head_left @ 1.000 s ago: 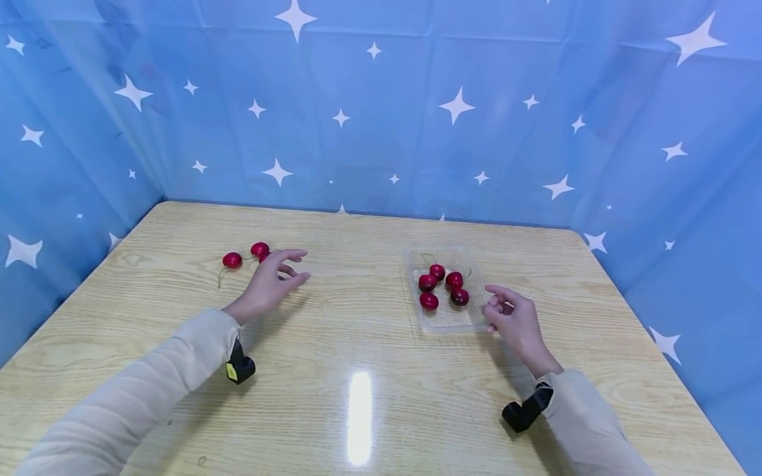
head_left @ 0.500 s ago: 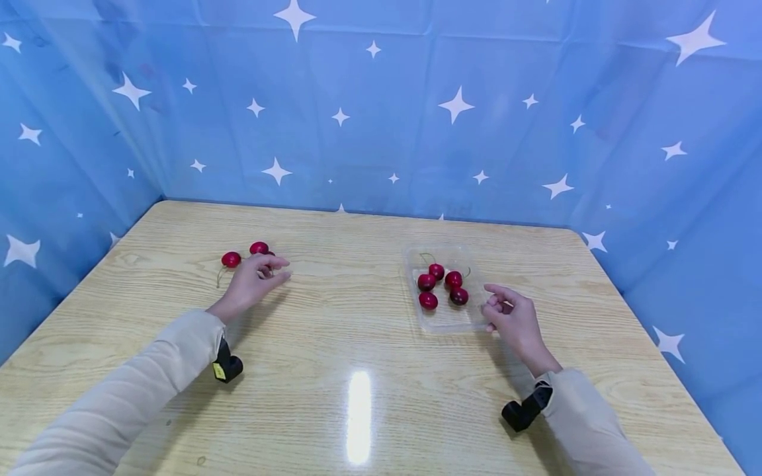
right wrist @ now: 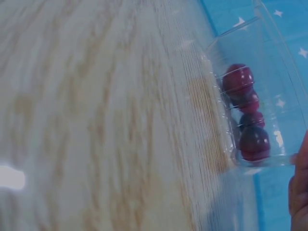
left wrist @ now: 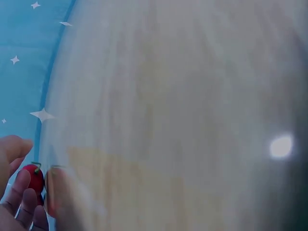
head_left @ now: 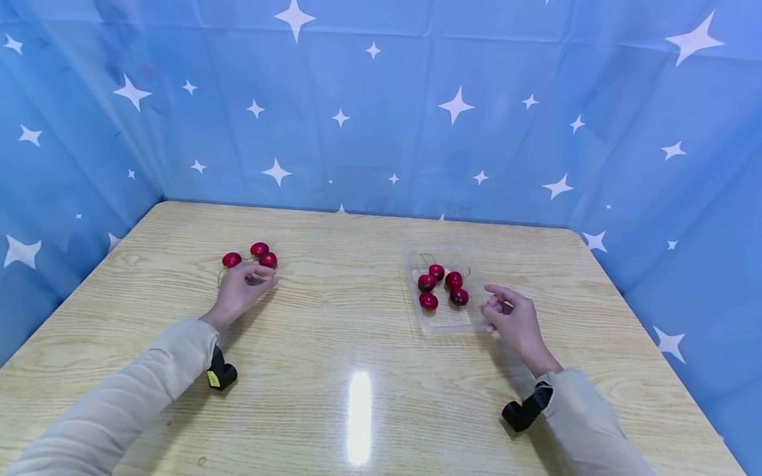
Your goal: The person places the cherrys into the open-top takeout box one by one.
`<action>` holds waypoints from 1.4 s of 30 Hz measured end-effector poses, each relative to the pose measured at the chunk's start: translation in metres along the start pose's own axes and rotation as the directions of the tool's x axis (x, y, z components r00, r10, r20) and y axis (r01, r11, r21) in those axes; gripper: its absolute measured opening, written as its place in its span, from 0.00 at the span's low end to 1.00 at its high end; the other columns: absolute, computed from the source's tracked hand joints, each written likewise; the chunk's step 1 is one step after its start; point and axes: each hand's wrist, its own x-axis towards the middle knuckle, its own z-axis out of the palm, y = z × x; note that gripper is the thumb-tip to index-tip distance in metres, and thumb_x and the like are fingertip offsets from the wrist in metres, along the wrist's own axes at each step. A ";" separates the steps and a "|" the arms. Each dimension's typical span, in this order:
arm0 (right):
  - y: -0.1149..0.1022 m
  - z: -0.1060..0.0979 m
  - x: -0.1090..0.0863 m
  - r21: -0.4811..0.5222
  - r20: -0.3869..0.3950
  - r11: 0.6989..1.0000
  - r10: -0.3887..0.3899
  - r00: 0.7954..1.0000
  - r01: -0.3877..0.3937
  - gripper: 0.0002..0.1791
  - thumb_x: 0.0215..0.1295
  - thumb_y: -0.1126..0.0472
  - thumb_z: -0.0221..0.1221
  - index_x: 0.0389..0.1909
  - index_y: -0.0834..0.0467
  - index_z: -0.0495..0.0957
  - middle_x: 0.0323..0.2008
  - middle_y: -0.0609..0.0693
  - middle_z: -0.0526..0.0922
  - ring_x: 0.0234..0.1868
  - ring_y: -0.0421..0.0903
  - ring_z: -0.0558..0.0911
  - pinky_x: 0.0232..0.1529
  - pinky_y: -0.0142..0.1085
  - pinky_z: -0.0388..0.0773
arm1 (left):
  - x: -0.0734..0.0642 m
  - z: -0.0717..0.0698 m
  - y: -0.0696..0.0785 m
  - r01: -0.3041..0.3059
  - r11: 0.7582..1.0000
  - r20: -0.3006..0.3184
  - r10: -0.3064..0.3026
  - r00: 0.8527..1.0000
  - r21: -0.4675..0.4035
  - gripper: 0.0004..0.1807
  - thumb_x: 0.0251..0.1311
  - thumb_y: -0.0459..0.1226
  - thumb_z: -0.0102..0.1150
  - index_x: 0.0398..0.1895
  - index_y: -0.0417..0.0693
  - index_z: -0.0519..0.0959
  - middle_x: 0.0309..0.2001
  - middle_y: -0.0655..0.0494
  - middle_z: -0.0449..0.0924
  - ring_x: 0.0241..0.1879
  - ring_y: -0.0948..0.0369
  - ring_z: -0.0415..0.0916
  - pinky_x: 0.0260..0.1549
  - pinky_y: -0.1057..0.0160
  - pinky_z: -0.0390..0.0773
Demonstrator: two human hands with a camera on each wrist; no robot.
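Note:
In the head view my left hand (head_left: 239,294) hovers over the left part of the table, thumb and fingers parted with a gap between them. Just beyond its fingertips lie three red cherries: the nearest cherry (head_left: 268,260), one behind it (head_left: 259,249) and one to the left (head_left: 232,260). The left wrist view shows a red cherry (left wrist: 34,177) with a green stem beside the fingers. My right hand (head_left: 516,324) grips the right rim of a clear plastic box (head_left: 443,322). Several dark red cherries (right wrist: 254,142) sit inside that box.
Both the box and the loose cherries rest on a light wood-grain table (head_left: 333,304). A blue curtain (head_left: 369,145) with white stars hangs along its back and sides. Light reflects off the table's front part.
My left hand has moved left and slightly nearer to me, uncovering the right-hand loose cherry. My right hand, the box and its cherries stay where they were.

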 end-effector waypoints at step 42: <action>-0.001 0.000 -0.001 0.007 -0.003 1.000 -0.019 1.000 0.019 0.20 0.54 0.75 0.52 0.51 0.74 0.67 0.27 0.54 0.69 0.20 0.34 0.71 0.17 0.30 0.74 | 0.001 -0.010 -0.002 0.068 0.998 0.120 -0.069 0.990 0.012 0.11 0.56 0.36 0.56 0.39 0.38 0.78 0.39 0.45 0.77 0.34 0.55 0.71 0.31 0.63 0.69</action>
